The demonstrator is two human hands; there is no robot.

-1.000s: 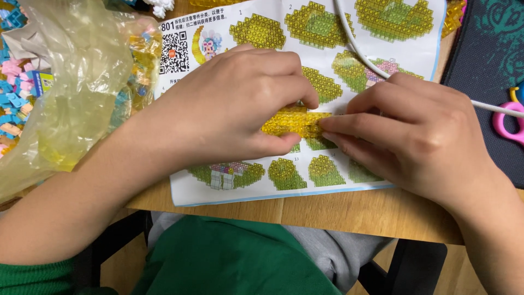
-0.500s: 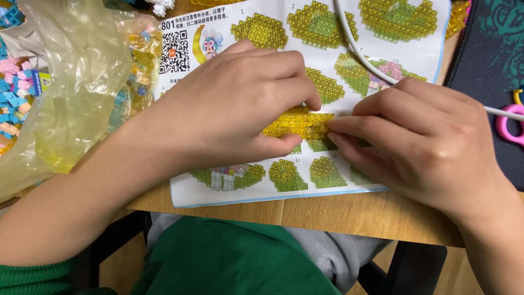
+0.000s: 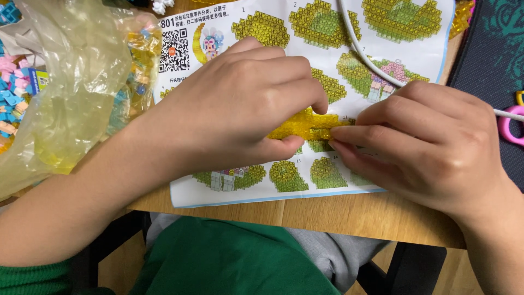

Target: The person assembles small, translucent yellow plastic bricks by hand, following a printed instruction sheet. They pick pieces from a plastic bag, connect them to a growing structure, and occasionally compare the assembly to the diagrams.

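The left hand (image 3: 245, 104) and right hand (image 3: 426, 147) both pinch a little yellow brick piece (image 3: 305, 127) in the middle of the frame, over the instruction sheet (image 3: 218, 191). Since a moment ago the fingers have barely moved – the piece stays squeezed between them.

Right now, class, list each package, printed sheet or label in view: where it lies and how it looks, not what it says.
Instruction sheet: flat on the wooden table under both hands, white, blue-edged, with yellow-green build pictures and a square black-and-white code.
Plastic bag: left of the sheet, crumpled, clear yellowish, holding small coloured bricks.
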